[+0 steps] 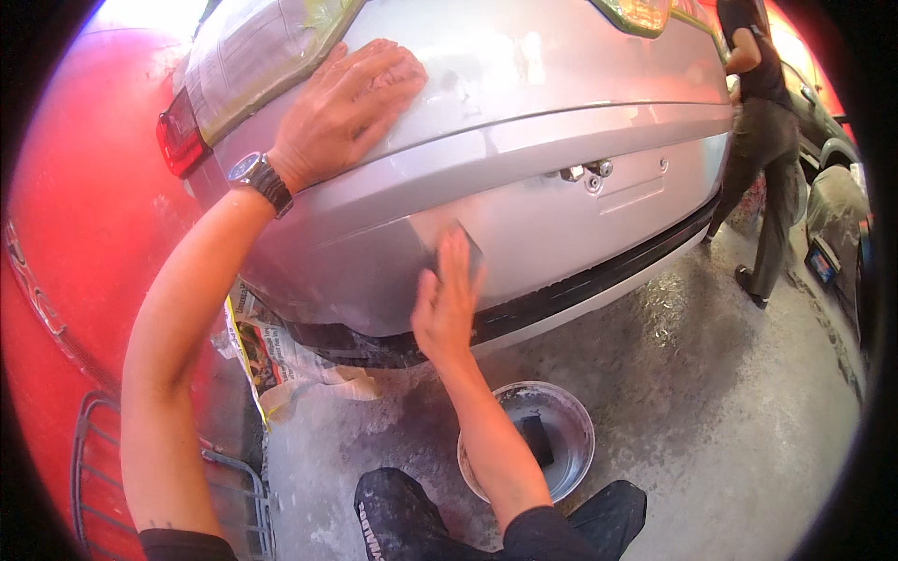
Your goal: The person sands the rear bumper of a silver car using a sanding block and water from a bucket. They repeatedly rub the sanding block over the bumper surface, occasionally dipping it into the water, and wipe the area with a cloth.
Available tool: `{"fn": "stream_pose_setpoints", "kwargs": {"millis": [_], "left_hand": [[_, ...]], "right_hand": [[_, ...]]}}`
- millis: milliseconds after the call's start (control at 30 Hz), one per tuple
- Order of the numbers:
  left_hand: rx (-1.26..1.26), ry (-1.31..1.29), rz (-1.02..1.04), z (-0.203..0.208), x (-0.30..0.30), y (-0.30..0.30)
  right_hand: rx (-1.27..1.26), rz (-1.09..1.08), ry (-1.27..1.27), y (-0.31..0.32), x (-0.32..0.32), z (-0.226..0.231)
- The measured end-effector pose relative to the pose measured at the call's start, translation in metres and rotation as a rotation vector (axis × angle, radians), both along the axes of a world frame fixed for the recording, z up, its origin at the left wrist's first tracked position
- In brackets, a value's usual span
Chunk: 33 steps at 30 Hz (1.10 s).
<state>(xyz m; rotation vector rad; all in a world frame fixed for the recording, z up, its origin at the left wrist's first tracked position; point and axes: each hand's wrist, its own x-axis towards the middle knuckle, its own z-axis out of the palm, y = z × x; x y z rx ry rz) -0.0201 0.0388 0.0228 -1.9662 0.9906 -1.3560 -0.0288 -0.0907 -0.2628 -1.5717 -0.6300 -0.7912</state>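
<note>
A silver car's rear (561, 229) fills the middle of the view. My left hand (346, 117), a watch on its wrist, reaches to the body panel above the bumper, its fingers curved over a crumpled pinkish wad (400, 71) that looks like a cloth or sponge. Lower down, my right hand (447, 299) presses a dark sheet of sandpaper (473, 247) against the bumper with its fingers extended. Around that sheet the bumper shows a dull, darker patch (369, 266). Most of the sheet lies hidden beneath my fingers.
On the wet concrete floor between my knees stands a round basin (585, 439) with a dark block (536, 439) inside. Newspaper masking (281, 355) hangs at the left. A metal rack (98, 467) leans by the red wall. Another person (767, 140) stands at the far right.
</note>
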Motion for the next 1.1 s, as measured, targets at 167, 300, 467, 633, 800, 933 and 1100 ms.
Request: {"fn": "stream_pose_setpoints", "kwargs": {"millis": [167, 300, 467, 633, 800, 933, 1100], "left_hand": [[-0.005, 0.007, 0.002, -0.002, 0.005, -0.002], [-0.011, 0.014, -0.01, -0.002, 0.005, 0.001], [0.001, 0.004, -0.001, -0.002, 0.006, 0.005], [0.01, 0.004, 0.003, 0.0, 0.001, 0.001], [0.016, -0.009, -0.015, -0.001, 0.005, -0.004], [0.024, -0.033, 0.0, -0.003, 0.006, -0.004], [0.015, -0.047, 0.01, -0.002, 0.004, -0.003]], "right_hand": [[0.191, -0.072, -0.014, 0.019, 0.023, 0.025], [0.036, 0.016, -0.005, 0.001, 0.022, 0.013], [0.01, -0.056, -0.043, 0.007, 0.028, -0.008], [-0.034, -0.048, -0.097, -0.005, 0.036, -0.014], [-0.119, -0.135, -0.163, -0.022, 0.048, -0.038], [-0.087, -0.192, -0.117, -0.022, 0.057, -0.01], [-0.254, -0.144, -0.178, -0.042, 0.05, -0.049]]}}
